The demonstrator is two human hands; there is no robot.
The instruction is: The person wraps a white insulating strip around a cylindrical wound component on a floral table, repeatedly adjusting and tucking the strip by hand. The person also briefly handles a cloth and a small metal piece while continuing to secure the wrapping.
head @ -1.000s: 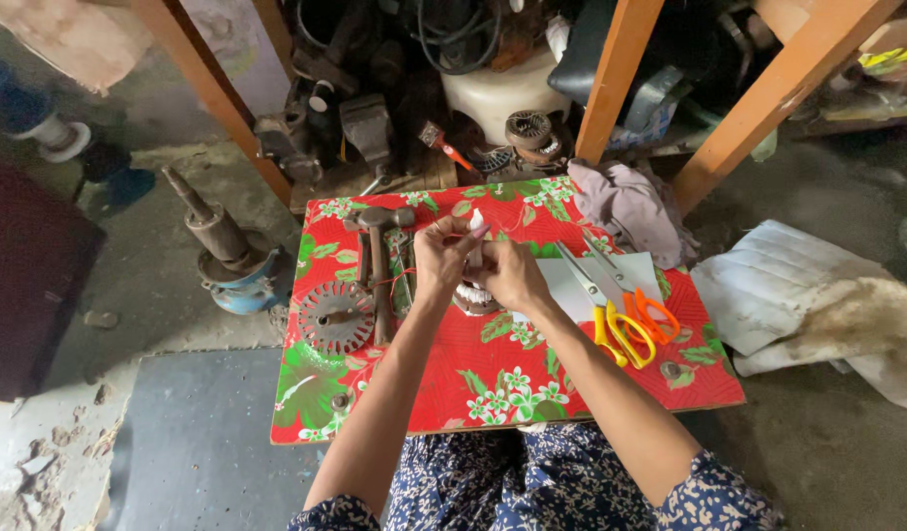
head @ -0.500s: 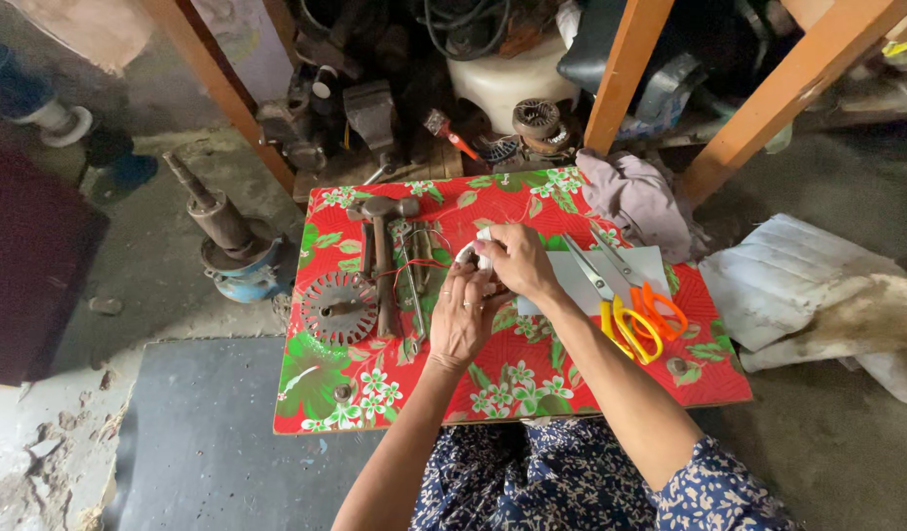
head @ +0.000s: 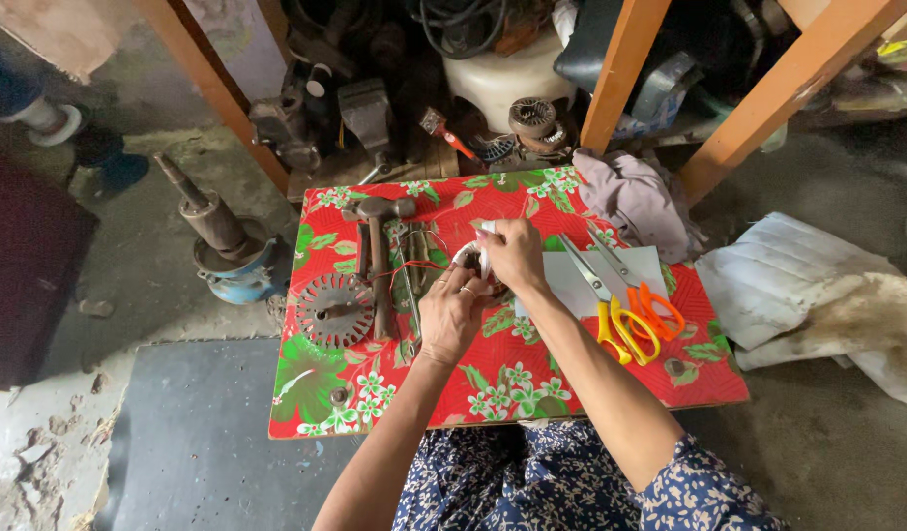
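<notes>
Both hands meet over the middle of a small board covered in red floral cloth [head: 493, 393]. The left hand [head: 451, 313] curls around a small dark metal part [head: 470, 264], which is mostly hidden between the palms, so its shape cannot be told. The right hand [head: 514, 254] pinches a strip of white tape [head: 485, 258] against the top of that part, fingers clenched on it. A thin red wire [head: 414, 265] trails from the part toward the left of the frame.

Just left of the hands lie a hammer [head: 377, 258] and a round slotted metal disc [head: 333, 309] (both rusty-looking). To the right, on a grey sheet [head: 571, 287], rest yellow-handled scissors [head: 611, 317] and orange-handled scissors [head: 650, 303], close together. A crumpled grey rag [head: 635, 202] sits at the board's upper right corner. Orange wooden posts [head: 620, 69] rise behind, with dark machine parts [head: 316, 113] crowded between them.
</notes>
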